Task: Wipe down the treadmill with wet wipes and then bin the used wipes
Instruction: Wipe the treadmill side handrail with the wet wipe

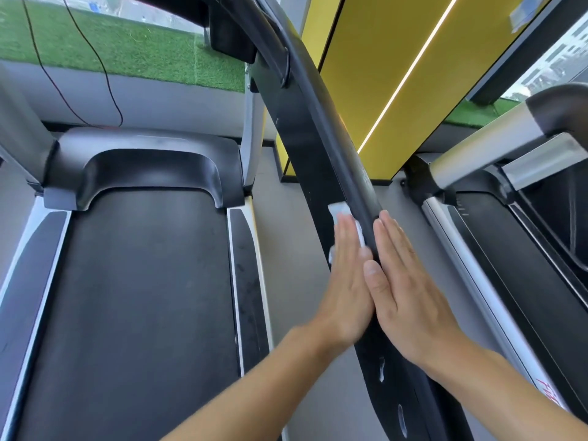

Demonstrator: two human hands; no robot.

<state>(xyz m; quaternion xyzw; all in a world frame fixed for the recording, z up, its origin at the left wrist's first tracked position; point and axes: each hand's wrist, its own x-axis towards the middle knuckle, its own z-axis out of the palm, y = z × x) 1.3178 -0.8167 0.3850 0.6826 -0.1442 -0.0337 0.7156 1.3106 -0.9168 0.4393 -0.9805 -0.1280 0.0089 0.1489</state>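
1 treadmill belt (143,281) lies left of the black handrail (337,138). 1 white wet wipe (340,211) sits flat against the handrail's left face, pressed there by the left grip (346,288), whose fingers are straight and curl round nothing. The right grip (410,297), equally flat and straight-fingered, presses the handrail's right face: 2 grips, 1 wipe. 1 second treadmill (471,256) stands right of the handrail.

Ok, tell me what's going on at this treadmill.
A person is wiping the treadmill's black handrail. The left hand presses a white wet wipe flat against the rail's inner side, fingers straight. The right hand lies flat on the rail's other side; whether it has a wipe under it is hidden. No bin is in view.
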